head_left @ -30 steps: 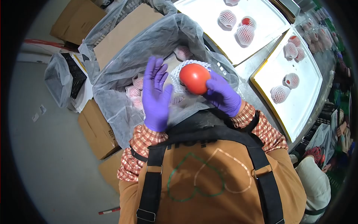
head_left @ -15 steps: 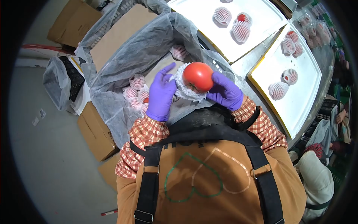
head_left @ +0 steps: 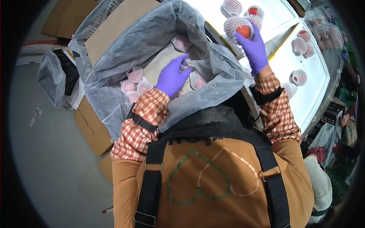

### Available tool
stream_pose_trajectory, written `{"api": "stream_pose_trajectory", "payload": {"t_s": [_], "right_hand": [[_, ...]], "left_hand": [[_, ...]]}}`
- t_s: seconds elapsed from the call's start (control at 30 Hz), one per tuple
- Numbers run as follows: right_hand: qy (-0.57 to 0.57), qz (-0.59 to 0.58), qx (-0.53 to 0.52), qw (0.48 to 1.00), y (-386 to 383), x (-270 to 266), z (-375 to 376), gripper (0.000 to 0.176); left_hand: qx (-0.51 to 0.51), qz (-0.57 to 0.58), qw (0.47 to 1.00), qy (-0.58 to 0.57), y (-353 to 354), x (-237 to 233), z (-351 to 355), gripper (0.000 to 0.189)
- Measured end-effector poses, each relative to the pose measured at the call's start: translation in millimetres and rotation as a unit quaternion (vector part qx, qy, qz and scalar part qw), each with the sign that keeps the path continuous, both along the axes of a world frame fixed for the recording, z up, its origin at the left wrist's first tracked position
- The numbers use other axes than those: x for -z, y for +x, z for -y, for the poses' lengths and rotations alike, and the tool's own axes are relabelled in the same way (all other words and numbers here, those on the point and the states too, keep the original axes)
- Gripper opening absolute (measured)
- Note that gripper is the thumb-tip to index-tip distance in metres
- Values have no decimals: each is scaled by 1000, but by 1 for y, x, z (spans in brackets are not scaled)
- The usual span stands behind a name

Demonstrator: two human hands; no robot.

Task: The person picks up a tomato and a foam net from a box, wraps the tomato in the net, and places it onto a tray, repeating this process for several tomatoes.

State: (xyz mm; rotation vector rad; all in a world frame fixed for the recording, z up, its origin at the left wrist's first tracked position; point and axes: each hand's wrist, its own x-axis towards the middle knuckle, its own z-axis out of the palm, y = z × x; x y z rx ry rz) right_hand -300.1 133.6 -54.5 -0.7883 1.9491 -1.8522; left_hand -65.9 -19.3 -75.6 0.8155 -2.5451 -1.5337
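My right hand (head_left: 252, 49), in a purple glove, grips a red tomato (head_left: 243, 31) wrapped in a white foam net. It holds the tomato over the near corner of the upper white tray (head_left: 268, 36), close to other netted tomatoes (head_left: 254, 12). Over the box lined with grey-white sheeting (head_left: 125, 60), my gloved left hand (head_left: 173, 76) has thumb and forefinger apart, their tips blurred. A netted tomato (head_left: 197, 80) lies in the box just right of that hand.
More netted tomatoes (head_left: 135, 75) sit at the box's left side, and one (head_left: 181, 43) near its back. A second white tray (head_left: 310, 91) with netted tomatoes stands right. Cardboard boxes (head_left: 91, 127) are at left. Another person's pale-clothed leg (head_left: 318, 182) shows lower right.
The tomato, held between both hands with its net bunched beneath it, is now covered by the net. My right hand has carried it up and right to the tray; my left hand has let go.
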Motion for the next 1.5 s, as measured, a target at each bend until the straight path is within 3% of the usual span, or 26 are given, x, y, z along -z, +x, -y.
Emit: {"api": "stream_pose_trajectory", "payload": {"t_s": [0.07,0.13,0.17,0.23,0.3,0.4,0.5,0.6,0.67,0.7,0.77,0.87,0.97,1.03,1.1,1.13,1.17,1.23,1.3,1.37,1.43,1.5], "right_hand": [[47,-49,45,997,-32,33,-3,65],[127,-184,84,971,-41,46,-10,62],[131,-180,82,971,-39,48,-13,62],[161,-364,40,916,-36,51,-15,59],[171,-351,28,920,-30,52,-17,60],[193,-347,48,917,-22,48,-24,59],[155,-310,42,937,-5,23,-33,52],[109,-199,-10,974,22,-8,-41,42],[82,-143,-24,986,42,-26,-42,42],[54,-84,-40,994,53,-33,-41,41],[73,-97,-89,989,70,-47,-36,42],[84,34,-128,988,102,-59,-15,57],[92,-10,-198,976,118,-36,6,71],[73,8,-234,969,127,-41,17,71],[20,122,-256,959,129,-33,25,70],[-8,116,-241,963,132,-28,28,57],[-9,115,-246,962,132,-26,29,57],[7,66,-239,969,134,-25,30,43],[2,25,-237,971,134,-24,30,39],[-13,-60,-221,973,131,-24,32,31],[1,-100,-193,976,120,-20,33,30],[112,-89,-216,966,102,-11,28,32]], "left_hand": [[85,128,988,-35,8,50,8,57],[130,133,979,-82,9,87,-1,60],[178,133,966,-132,8,102,-7,63],[215,115,957,-157,-3,109,-19,65],[255,93,945,-184,-13,112,-26,66],[265,157,932,-189,-24,114,-26,71],[244,150,939,-188,-27,121,-23,72],[179,105,952,-224,-25,120,-16,76],[78,109,990,31,-20,102,-2,72],[78,107,991,27,-17,92,4,72],[7,-7,982,188,-7,70,12,76],[-15,-115,965,234,5,15,12,79],[-6,-186,970,154,14,-42,-2,82],[13,-208,968,139,21,-52,-9,87],[-17,-215,976,11,27,-49,-15,93],[-36,-212,977,6,28,-52,-19,88],[-40,-213,976,4,28,-51,-23,88],[-123,-180,972,88,30,-50,-29,86],[-128,-167,976,55,35,-53,-23,88],[-117,-230,939,228,37,-59,-19,81],[-101,-246,933,244,46,-67,-23,78],[-70,-341,833,431,52,-69,-27,80]]}}
